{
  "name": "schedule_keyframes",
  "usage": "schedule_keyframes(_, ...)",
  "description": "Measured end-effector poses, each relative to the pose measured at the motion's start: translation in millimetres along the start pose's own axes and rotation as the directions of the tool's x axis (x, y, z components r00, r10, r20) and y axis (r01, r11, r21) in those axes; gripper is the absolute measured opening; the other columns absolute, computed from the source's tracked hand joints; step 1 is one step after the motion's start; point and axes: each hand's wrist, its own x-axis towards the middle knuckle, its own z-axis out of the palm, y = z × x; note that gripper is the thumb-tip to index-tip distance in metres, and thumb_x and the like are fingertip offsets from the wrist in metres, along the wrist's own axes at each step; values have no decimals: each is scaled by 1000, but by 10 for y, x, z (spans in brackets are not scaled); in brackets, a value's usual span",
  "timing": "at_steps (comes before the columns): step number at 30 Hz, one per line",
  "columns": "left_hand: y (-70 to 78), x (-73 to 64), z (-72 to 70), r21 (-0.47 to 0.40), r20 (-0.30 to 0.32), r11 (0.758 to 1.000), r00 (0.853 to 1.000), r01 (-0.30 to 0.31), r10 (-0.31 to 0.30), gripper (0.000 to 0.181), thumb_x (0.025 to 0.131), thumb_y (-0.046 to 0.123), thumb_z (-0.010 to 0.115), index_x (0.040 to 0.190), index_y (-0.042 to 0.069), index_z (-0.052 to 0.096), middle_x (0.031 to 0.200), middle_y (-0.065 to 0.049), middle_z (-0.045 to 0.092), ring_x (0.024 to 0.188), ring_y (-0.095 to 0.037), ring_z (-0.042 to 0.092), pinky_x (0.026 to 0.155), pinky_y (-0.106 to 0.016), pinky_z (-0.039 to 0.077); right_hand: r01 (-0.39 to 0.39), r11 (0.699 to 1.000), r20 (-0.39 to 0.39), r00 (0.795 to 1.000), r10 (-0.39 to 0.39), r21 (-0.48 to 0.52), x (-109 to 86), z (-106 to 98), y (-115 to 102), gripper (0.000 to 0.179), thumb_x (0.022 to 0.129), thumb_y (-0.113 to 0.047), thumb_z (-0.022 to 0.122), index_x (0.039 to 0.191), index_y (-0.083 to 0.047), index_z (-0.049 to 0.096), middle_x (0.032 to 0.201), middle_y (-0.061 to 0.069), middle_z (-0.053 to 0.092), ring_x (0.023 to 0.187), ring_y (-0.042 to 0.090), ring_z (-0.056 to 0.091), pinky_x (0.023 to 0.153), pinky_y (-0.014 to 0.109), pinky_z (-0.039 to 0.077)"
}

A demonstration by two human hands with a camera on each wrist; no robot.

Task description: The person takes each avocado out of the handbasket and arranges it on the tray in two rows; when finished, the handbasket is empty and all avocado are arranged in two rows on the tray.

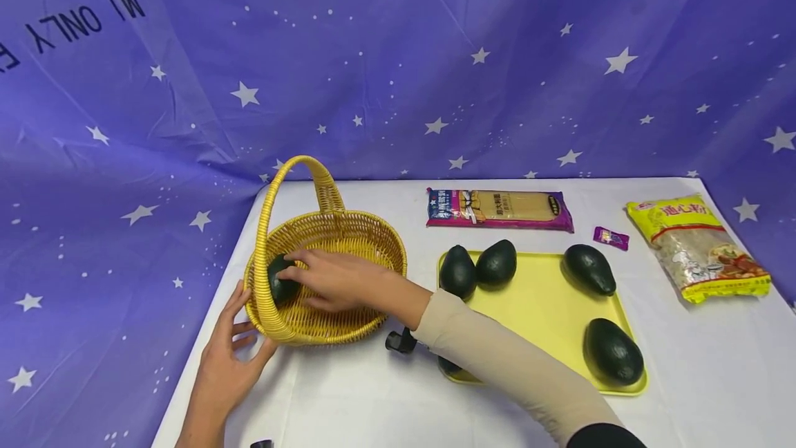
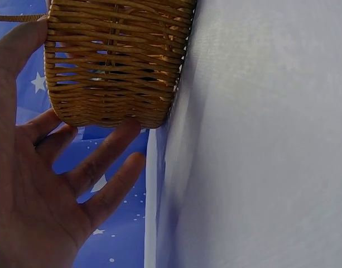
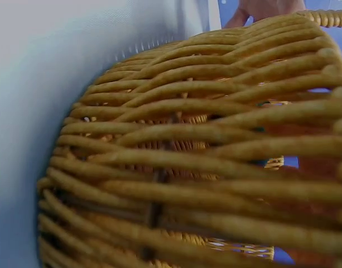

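A yellow wicker basket (image 1: 373, 240) with a tall arched handle stands at the left of the table. My left hand (image 1: 226, 361) touches its left outer side with spread fingers; in the left wrist view the thumb lies at the rim. Inside the basket, a dark green avocado (image 1: 282, 290) lies at the left end. My right hand (image 1: 338, 278) reaches in over the rim, its fingertips on top of that avocado and the thumb apart from it. Basket weave (image 3: 215, 134) fills the right wrist view and mostly hides the right hand there.
On a yellow tray (image 1: 541, 316) right of the basket lie several avocados (image 1: 613, 351), one partly hidden under my right sleeve. Behind the tray are a spaghetti packet (image 1: 500, 209) and a small purple packet (image 1: 611, 238). A yellow pasta bag (image 1: 699, 247) lies far right.
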Motion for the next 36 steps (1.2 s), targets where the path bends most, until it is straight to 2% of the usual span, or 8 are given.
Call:
schedule_keyframes(5, -3, 12, 2, -11, -2, 1000, 1000, -10, 10, 92, 88, 5, 87, 166, 19, 41, 177, -2, 31, 108, 15, 54, 91, -2, 50, -3, 1000, 18, 1000, 3, -22, 74, 7, -11, 67, 109, -41, 64, 167, -21, 39, 172, 13, 34, 151, 25, 46, 123, 28, 43)
schedule_keyframes(12, -4, 9, 7, -13, -1, 1000, 1000, 5, -5, 92, 89, 6, 87, 167, 20, 40, 177, 0, 31, 109, 15, 54, 92, -3, 50, 54, 997, -5, 999, -54, -51, 190, 39, -34, 65, 107, -43, 66, 162, -17, 43, 170, 13, 35, 150, 25, 46, 123, 26, 42)
schedule_keyframes(20, -4, 20, 12, -15, 13, 1000, 1000, 6, -6, 92, 90, 9, 87, 168, 23, 39, 177, 5, 29, 109, 12, 55, 91, -4, 51, 94, 990, -28, 995, -97, -106, 266, 32, -86, 57, 107, -43, 67, 154, -15, 52, 159, 10, 46, 142, 23, 51, 113, 23, 51)
schedule_keyframes(25, -15, 21, 18, -19, 11, 1000, 1000, 14, -13, 92, 91, 9, 87, 167, 24, 39, 177, 6, 29, 109, 12, 55, 92, -4, 52, 106, 984, -28, 993, -111, -145, 306, 55, -106, 53, 106, -44, 68, 149, -15, 57, 150, 7, 50, 137, 21, 52, 110, 22, 51)
schedule_keyframes(36, -36, 7, 8, -20, 2, 1000, 1000, 24, -24, 92, 90, 8, 87, 167, 22, 40, 177, 5, 30, 109, 13, 55, 92, -4, 51, 100, 993, -19, 995, -101, -59, 388, 124, -99, 54, 105, -38, 72, 151, -16, 53, 150, 7, 47, 141, 23, 50, 117, 21, 45)
